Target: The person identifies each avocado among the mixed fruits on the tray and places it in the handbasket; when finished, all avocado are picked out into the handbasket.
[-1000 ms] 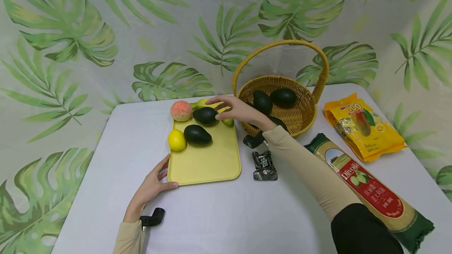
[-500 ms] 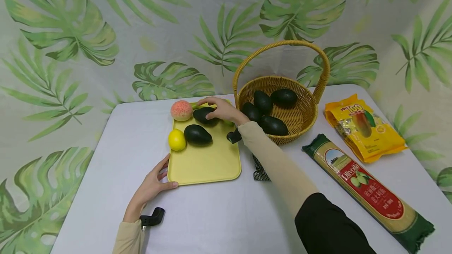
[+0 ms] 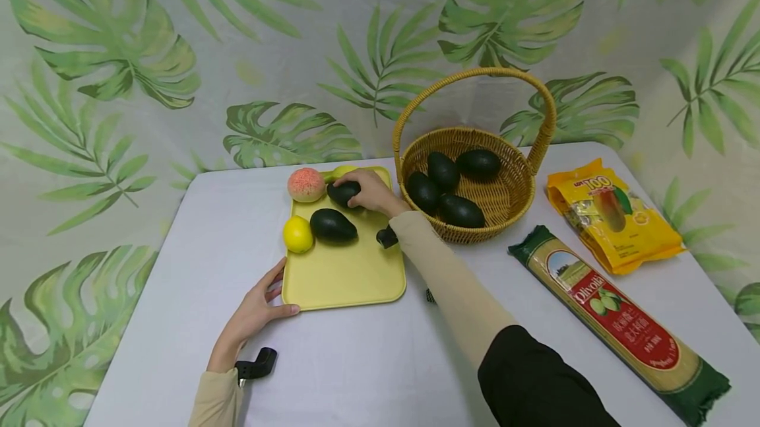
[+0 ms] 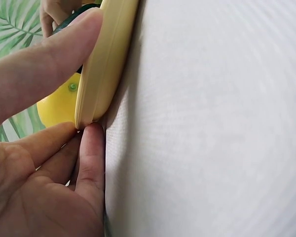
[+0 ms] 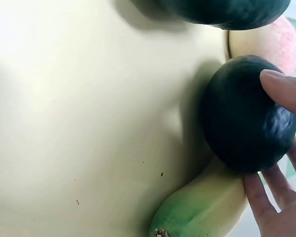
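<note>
On the yellow tray (image 3: 344, 280), my right hand (image 3: 375, 191) grips a dark green avocado (image 5: 244, 116) near the back edge, thumb on one side and fingers on the other. A green-tipped banana (image 5: 200, 210) lies under or against that avocado, partly hidden. My left hand (image 3: 256, 311) rests at the tray's front left corner, thumb along the front edge and fingertips touching the left side. Another avocado (image 3: 334, 226) lies in front of the held one, beside a yellow lemon (image 3: 298, 234). A pink peach (image 3: 305, 185) sits at the back left corner.
Right of the tray stands a wicker basket (image 3: 495, 193) with a tall handle and several avocados inside. Farther right lie a yellow candy bag (image 3: 614, 216) and a long pack of spaghetti (image 3: 623, 321). The right sleeve mostly hides a small dark packet (image 3: 430, 295).
My right hand has come down from above the tray's back right and closed round the avocado there. The right forearm swung left, uncovering more of the basket. My left hand stays put.
</note>
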`<move>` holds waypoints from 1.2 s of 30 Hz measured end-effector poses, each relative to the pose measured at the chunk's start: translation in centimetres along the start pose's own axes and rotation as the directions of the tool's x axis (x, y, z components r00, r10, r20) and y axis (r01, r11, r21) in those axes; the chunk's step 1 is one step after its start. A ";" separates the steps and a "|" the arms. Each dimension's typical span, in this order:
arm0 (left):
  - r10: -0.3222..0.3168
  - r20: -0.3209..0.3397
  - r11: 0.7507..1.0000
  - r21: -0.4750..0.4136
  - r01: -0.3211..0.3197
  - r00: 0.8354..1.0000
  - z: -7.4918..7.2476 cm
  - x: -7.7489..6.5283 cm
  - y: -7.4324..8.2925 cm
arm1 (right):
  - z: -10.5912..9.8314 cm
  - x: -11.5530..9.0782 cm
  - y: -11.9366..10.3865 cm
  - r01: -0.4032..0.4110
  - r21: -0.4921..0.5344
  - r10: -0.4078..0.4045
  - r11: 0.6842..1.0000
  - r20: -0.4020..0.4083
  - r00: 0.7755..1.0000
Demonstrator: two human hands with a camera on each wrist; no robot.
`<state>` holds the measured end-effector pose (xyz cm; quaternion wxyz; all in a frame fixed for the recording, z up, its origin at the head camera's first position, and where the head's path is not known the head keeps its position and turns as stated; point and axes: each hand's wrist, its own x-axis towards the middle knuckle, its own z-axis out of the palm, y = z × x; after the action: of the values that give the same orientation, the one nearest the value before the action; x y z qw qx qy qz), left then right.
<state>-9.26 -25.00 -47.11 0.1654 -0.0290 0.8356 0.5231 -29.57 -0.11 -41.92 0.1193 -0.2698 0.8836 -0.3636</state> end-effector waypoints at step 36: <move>-0.006 -0.002 1.000 0.013 0.006 1.000 0.1 0.0 0.1 | -15.5 -18.0 7.9 0.028 0.295 0.021 0.955 -0.162 0.987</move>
<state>-9.26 -24.92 -47.09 0.1661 -0.0308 0.8392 0.5170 -24.13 23.68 -36.30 0.0847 -0.2198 0.8255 -0.5129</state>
